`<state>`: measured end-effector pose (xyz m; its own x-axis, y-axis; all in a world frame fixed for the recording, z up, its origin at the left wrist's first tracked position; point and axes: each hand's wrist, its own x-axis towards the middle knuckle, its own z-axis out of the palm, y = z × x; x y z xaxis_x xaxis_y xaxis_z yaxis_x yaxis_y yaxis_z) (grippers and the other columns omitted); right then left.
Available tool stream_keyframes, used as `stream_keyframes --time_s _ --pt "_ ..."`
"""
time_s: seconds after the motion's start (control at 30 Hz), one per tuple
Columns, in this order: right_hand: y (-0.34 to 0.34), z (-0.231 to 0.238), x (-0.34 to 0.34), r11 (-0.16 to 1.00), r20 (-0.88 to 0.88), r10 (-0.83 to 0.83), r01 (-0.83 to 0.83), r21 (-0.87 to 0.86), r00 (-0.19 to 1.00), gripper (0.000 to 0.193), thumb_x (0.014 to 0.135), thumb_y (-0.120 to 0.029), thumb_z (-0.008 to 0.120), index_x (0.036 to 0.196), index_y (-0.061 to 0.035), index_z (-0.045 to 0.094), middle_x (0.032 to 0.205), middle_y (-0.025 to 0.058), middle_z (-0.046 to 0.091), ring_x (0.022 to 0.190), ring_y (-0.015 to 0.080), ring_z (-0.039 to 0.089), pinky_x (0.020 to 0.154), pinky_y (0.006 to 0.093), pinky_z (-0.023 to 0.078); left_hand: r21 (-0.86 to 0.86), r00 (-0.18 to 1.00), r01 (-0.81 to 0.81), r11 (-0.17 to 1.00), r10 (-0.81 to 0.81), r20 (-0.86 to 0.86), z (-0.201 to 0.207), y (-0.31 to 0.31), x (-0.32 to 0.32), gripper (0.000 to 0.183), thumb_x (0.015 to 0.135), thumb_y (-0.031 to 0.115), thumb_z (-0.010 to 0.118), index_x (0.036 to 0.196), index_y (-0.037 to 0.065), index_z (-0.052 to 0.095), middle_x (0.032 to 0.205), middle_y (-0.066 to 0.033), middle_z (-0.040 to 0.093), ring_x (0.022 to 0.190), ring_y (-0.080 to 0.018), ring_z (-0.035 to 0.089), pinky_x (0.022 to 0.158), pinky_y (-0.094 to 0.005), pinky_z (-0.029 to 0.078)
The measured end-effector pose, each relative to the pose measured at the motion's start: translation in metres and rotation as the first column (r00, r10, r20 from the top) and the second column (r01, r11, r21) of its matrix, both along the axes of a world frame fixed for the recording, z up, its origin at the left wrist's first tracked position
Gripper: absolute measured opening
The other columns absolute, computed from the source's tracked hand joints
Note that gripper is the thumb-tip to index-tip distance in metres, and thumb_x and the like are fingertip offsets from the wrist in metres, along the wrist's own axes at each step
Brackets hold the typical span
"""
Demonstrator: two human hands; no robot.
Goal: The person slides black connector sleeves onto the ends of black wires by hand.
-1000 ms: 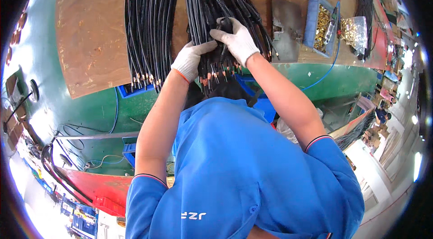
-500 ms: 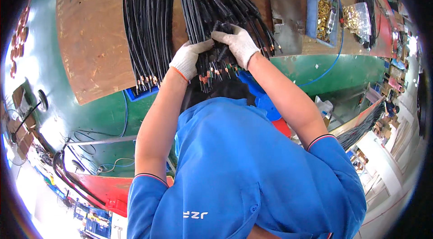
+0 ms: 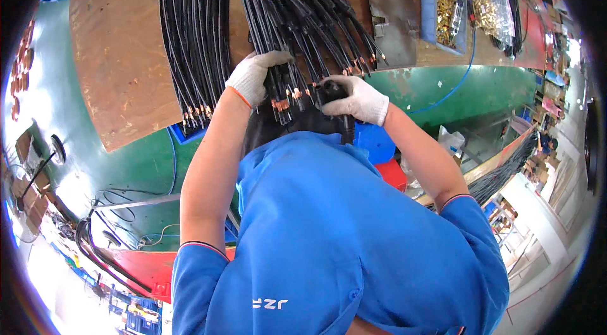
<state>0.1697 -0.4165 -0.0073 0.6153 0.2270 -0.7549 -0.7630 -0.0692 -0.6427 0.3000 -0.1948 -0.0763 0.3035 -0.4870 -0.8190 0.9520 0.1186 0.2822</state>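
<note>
My left hand (image 3: 256, 75), in a white work glove, is closed on a bundle of black cables (image 3: 269, 31) that runs down over the table's near edge. Bare copper-coloured ends (image 3: 278, 107) of these cables hang below the glove. My right hand (image 3: 361, 101), gloved too, has its fingers and thumb closed around a black rounded piece (image 3: 334, 89) beside the cable ends; its exact kind is unclear. More black cables (image 3: 335, 25) fan out beyond my right hand. A second bundle of black cables (image 3: 196, 31) lies to the left, untouched, its stripped ends over the edge.
On the brown table (image 3: 120, 50), a metal plate (image 3: 392, 18) lies right of the cables. Farther right are a blue bin (image 3: 430, 9) of brass-coloured fittings, a tool (image 3: 460, 12) on a blue hose, and a clear bag (image 3: 496, 15) of fittings. Blue (image 3: 374, 143) and red (image 3: 393, 175) containers stand below.
My right hand has moved down and right, away from the left hand, with the black piece in it. My left hand has shifted slightly left and stays on the cables.
</note>
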Motion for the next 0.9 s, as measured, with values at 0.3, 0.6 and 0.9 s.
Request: stream_keyframes --time_s 0.3,0.6,0.9 --pt "0.000 0.025 -0.012 0.992 -0.071 0.123 -0.120 0.037 0.990 0.056 0.081 -0.013 0.082 0.132 0.0020 0.065 0.105 0.0075 0.072 0.093 0.0121 0.066 0.085 0.0309 0.057 -0.004 0.986 -0.068 0.998 0.068 0.150 0.007 -0.021 -0.009 0.026 0.090 0.010 0.074 0.113 -0.001 0.068 0.098 -0.0128 0.074 0.081 -0.0261 0.075 0.073 -0.0418 0.064" --pt "0.012 0.006 0.001 0.994 -0.081 -0.109 0.110 0.008 0.991 0.039 0.084 -0.022 0.081 0.113 0.0024 0.075 0.098 0.0077 0.076 0.089 0.0150 0.069 0.086 0.0331 0.056 0.066 0.991 -0.010 0.998 0.001 0.134 0.003 -0.023 -0.010 0.032 0.088 0.004 0.077 0.118 -0.002 0.067 0.102 -0.0143 0.074 0.085 -0.0284 0.075 0.079 -0.0434 0.063" --pt "0.024 -0.064 0.106 0.958 0.124 0.042 -0.005 -0.288 0.991 0.042 0.084 -0.021 0.078 0.117 0.0053 0.075 0.105 0.0122 0.077 0.093 0.0187 0.069 0.089 0.0331 0.055 0.134 0.956 0.079 0.988 -0.113 0.271 0.025 0.015 0.000 0.036 0.097 0.025 0.068 0.118 -0.004 0.069 0.096 -0.0119 0.075 0.080 -0.0196 0.072 0.074 -0.0327 0.058"
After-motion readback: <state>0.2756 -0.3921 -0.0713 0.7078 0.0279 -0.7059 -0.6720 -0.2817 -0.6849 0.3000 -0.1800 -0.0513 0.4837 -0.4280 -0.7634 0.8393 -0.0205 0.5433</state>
